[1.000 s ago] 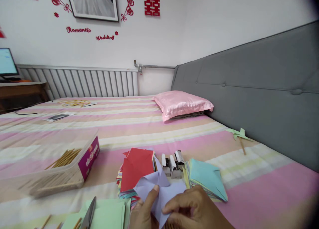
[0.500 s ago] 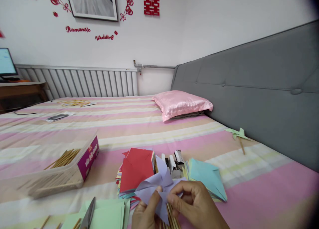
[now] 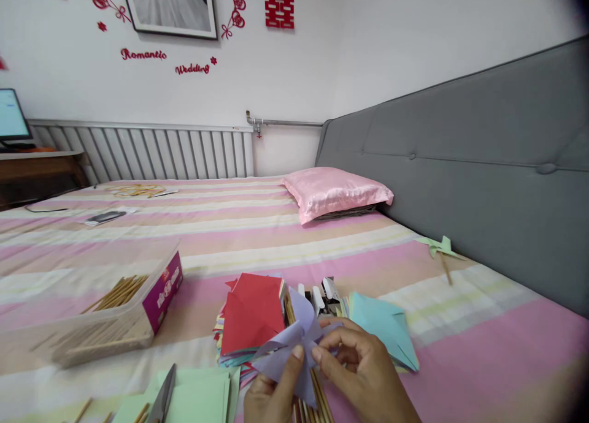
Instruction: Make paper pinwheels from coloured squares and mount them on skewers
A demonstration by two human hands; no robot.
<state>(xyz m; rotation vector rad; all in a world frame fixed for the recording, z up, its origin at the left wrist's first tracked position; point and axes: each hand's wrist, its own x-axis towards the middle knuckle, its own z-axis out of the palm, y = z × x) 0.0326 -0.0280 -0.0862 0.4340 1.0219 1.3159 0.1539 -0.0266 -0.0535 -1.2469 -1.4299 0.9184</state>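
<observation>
My left hand [image 3: 269,393] and my right hand [image 3: 363,374] pinch the centre of a lilac paper pinwheel [image 3: 294,343] held low over the bed. Both hands are closed on it, thumbs and fingertips meeting at its middle. Several wooden sticks [image 3: 313,395] show just below the pinwheel, between my hands. Behind it lie a stack of folded papers with a red one on top [image 3: 251,316] and a stack topped by a light blue one [image 3: 384,328]. Small white staplers [image 3: 324,297] sit between the two stacks.
A clear plastic box with wooden sticks [image 3: 115,312] stands at the left. Green paper sheets [image 3: 197,395] and scissors [image 3: 163,398] lie at the bottom left. A finished green pinwheel [image 3: 439,248] lies by the grey headboard [image 3: 483,165]. A pink pillow [image 3: 335,193] sits further back.
The lilac paper went from a flatter sheet to a gathered pinwheel shape, its corners drawn to the centre. My right fingers moved up to pinch the middle; sticks came into view beneath.
</observation>
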